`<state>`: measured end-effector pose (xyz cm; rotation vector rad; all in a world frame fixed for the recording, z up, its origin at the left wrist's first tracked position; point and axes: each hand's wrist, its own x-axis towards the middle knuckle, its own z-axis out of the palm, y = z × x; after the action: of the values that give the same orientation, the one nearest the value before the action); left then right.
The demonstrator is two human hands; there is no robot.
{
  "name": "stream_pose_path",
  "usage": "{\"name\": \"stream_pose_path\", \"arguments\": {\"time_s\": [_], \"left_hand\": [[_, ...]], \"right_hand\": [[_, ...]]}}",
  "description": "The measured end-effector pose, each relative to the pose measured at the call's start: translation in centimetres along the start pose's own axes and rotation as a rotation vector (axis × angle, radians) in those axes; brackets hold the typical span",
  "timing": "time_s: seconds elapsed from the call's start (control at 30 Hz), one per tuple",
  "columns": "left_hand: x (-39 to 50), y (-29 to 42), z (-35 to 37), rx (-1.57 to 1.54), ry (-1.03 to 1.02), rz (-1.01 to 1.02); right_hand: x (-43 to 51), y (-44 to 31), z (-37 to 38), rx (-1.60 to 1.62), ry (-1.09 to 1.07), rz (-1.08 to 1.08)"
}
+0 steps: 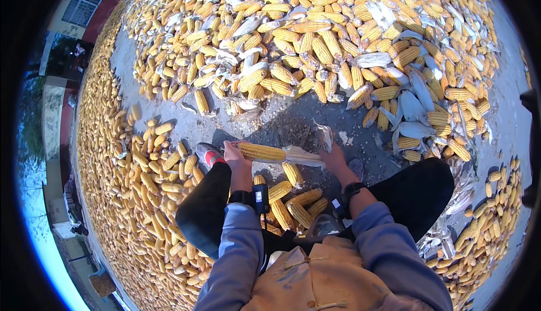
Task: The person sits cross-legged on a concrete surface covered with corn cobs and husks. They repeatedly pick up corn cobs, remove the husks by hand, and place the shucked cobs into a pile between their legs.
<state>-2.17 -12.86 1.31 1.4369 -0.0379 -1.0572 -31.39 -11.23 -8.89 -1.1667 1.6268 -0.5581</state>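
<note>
Between my hands, an ear of corn [263, 152] lies level, its yellow kernels bare. My left hand [237, 157] is closed round the ear's left end. Pale corn husk [303, 157] trails from its right end to my right hand [334, 157], whose fingers grip it. A dry husk piece [324, 137] sticks up at the right hand's fingers. Below the held ear, several husked ears [281, 214] are heaped between my legs. The fingertips are small in view and partly hidden.
A large pile of ears mixed with loose husks [321, 51] lies ahead. Many husked ears [156, 222] spread on the left, more [486, 230] at the far right. Husks [463, 184] lie beyond my right knee. My shoe [208, 154] is beside my left hand.
</note>
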Motion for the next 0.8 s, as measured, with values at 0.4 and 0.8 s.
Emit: {"name": "stream_pose_path", "arguments": {"time_s": [0.4, 0.8], "left_hand": [[-5.6, -3.2, 4.7, 0.223, -0.233, 0.12], [-7.0, -5.2, 6.0, 0.149, -0.083, -0.019]], "right_hand": [[-3.6, -10.6, 2.8, 0.49, -0.503, -0.269], [-5.7, -10.9, 1.5, 0.733, -0.657, -0.163]]}}
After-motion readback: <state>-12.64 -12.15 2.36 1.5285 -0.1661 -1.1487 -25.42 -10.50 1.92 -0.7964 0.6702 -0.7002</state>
